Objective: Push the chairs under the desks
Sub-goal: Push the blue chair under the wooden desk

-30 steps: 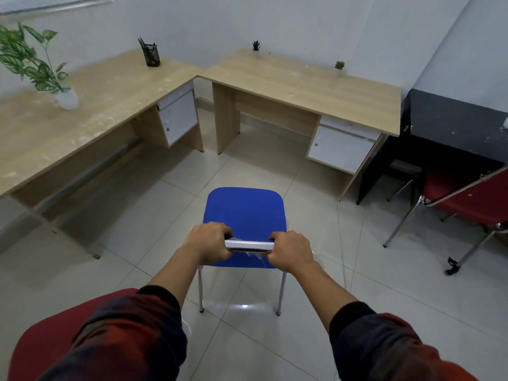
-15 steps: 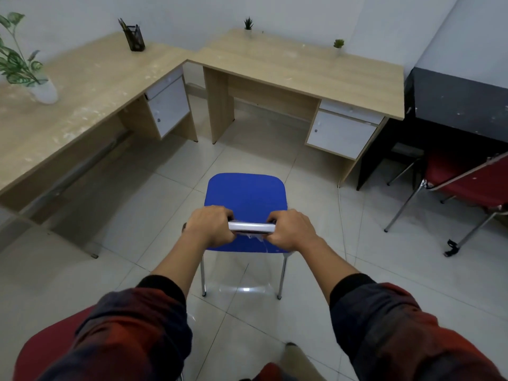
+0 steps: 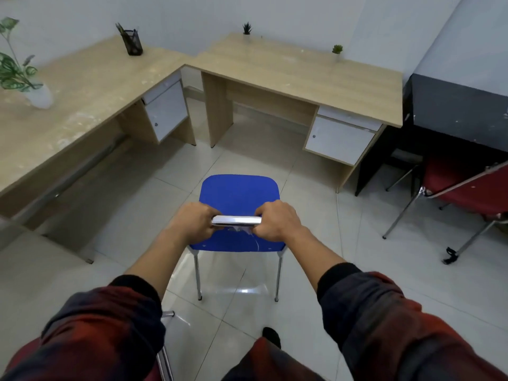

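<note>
Chairs are what you are dealing with, and they are sitting among two wooden counters forming an L: the left counter is running from nine o'clock up toward eleven, and the far counter is spanning twelve to one o'clock, its kneehole open between a wooden side panel and a white drawer unit. A black counter is standing at two o'clock with a red chair in front of it, not tucked in. Another red chair is showing only as an edge at seven o'clock, mostly hidden by your sleeve.

At the centre, the blue chair is standing on the tiled floor, well apart from the far counter and facing its kneehole. You are holding the chrome top rail of its backrest: your left hand is wrapping the left end and your right hand the right end, each grip closed firmly around the bar.

Judging by this, you are working the first chair, mid-approach, with none yet tucked in. The next move is likely calling for a straight push toward twelve o'clock, keeping even pressure so the seat is sliding between the side panel and the drawer unit without clipping either.
</note>
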Action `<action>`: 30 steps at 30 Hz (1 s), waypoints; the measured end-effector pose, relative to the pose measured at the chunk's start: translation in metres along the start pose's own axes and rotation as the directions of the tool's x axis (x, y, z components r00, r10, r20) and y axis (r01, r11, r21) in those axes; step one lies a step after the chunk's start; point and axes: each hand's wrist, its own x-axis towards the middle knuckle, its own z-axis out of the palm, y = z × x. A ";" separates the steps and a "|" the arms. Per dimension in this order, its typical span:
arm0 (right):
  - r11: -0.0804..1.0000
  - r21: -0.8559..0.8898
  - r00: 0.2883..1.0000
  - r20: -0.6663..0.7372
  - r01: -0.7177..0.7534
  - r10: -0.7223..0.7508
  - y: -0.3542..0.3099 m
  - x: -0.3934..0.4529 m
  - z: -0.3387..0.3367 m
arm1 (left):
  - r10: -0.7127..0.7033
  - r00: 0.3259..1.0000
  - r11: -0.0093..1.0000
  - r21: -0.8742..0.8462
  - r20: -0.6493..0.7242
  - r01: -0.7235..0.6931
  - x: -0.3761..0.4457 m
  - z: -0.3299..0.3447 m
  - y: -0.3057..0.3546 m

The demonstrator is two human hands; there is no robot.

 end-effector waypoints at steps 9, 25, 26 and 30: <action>0.996 -0.047 0.992 0.102 0.075 -0.070 0.023 0.002 0.002 | -0.098 0.994 0.994 -0.044 -0.038 0.096 -0.004 0.033 0.029; 1.000 -0.016 0.996 -0.082 0.021 -0.023 0.066 0.036 0.006 | -0.152 0.982 0.988 0.031 0.110 0.150 0.071 0.013 0.033; 0.999 -0.008 0.996 -0.078 0.035 -0.035 0.070 0.037 0.005 | -0.159 0.981 0.987 0.027 0.114 0.157 0.072 0.013 0.036; 0.998 0.017 0.997 -0.038 0.065 -0.064 0.097 0.043 -0.008 | -0.137 0.985 0.990 0.030 0.105 0.134 0.086 0.017 0.055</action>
